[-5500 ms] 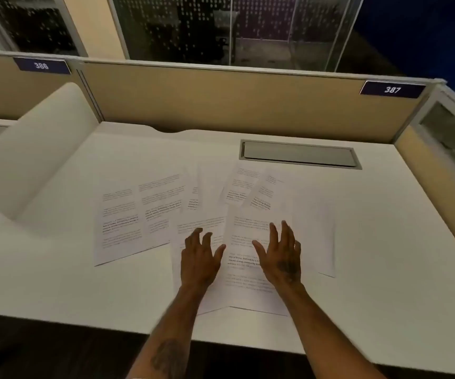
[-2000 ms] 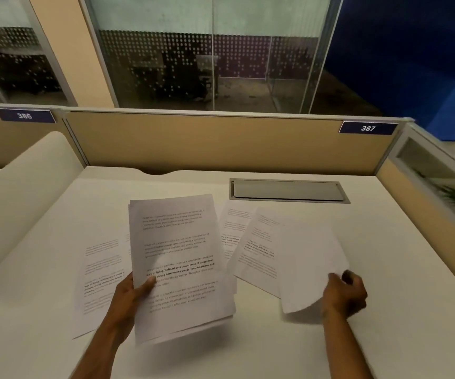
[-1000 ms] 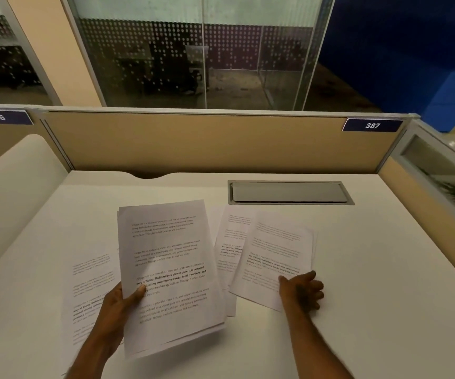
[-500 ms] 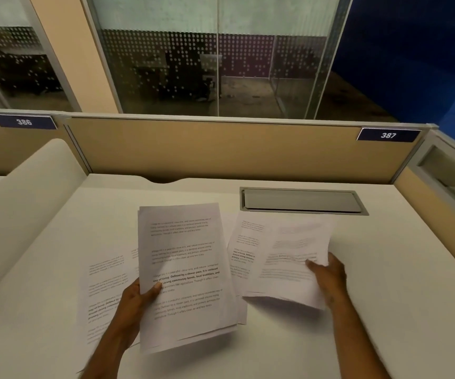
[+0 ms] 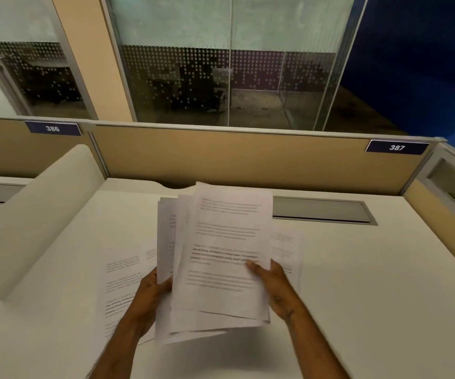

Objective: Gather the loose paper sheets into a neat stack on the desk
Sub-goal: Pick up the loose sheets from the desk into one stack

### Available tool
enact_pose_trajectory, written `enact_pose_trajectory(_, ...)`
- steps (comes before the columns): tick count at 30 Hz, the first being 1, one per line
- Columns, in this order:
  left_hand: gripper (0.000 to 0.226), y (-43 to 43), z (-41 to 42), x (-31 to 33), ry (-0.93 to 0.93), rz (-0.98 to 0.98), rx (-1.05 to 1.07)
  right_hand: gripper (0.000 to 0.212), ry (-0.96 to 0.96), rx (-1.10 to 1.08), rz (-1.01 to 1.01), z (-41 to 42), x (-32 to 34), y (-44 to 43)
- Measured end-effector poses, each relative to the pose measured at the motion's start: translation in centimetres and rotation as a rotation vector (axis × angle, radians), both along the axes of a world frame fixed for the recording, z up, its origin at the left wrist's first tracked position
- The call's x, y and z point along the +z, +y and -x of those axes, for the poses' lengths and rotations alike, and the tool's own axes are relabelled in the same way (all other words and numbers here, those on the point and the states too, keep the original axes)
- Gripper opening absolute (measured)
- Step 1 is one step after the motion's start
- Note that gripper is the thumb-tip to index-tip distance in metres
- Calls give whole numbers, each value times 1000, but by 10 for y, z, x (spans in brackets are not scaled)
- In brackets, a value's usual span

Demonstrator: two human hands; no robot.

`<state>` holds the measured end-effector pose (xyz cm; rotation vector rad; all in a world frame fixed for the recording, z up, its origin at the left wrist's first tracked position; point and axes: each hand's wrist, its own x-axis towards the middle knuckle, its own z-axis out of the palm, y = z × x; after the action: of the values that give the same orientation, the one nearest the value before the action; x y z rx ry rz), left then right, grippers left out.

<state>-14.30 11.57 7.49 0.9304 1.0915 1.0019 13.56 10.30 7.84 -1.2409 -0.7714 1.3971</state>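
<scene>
A fanned bundle of printed white sheets (image 5: 221,250) is held up above the white desk (image 5: 371,283). My left hand (image 5: 150,299) grips its lower left edge. My right hand (image 5: 272,283) grips the lower right edge, thumb on the top sheet. The sheets in the bundle are not squared; their top corners spread apart. One loose sheet (image 5: 124,280) lies flat on the desk to the left, partly under the bundle. Another loose sheet (image 5: 288,250) lies to the right, mostly hidden behind the bundle.
A grey cable hatch (image 5: 322,212) is set into the desk at the back right. A tan partition (image 5: 221,157) closes the rear, with labels 386 and 387. A white curved divider (image 5: 35,214) bounds the left side, and a tan side panel (image 5: 445,222) the right.
My right hand lifted the sheet from the right and brought it left onto the bundle in my left hand. Both hands now hold one bundle, raised higher and more central.
</scene>
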Motion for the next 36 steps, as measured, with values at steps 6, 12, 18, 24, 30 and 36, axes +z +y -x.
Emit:
enact_pose_trajectory(6,54,-2,10,-6,-44,110,158,62,-187,65,-33,41,-11,2)
enact_pose_trajectory(12,42,-5,10,-16,59,106,14,71,-345,214,-21,44,-7,1)
enact_pose_trajectory(18,31,1,4,-28,149,103,96,57,-524,-190,230,-7,-33,23)
enact_pose_trajectory(24,31,0,16,-29,142,119,169,66,-1237,-194,708,-66,-92,21)
enact_pose_trajectory(30,28,-7,16,-26,131,115,188,53,-807,-239,850,-87,-94,45)
enact_pose_trajectory(36,28,-3,27,-20,135,99,154,29,-539,-294,391,-106,-61,40)
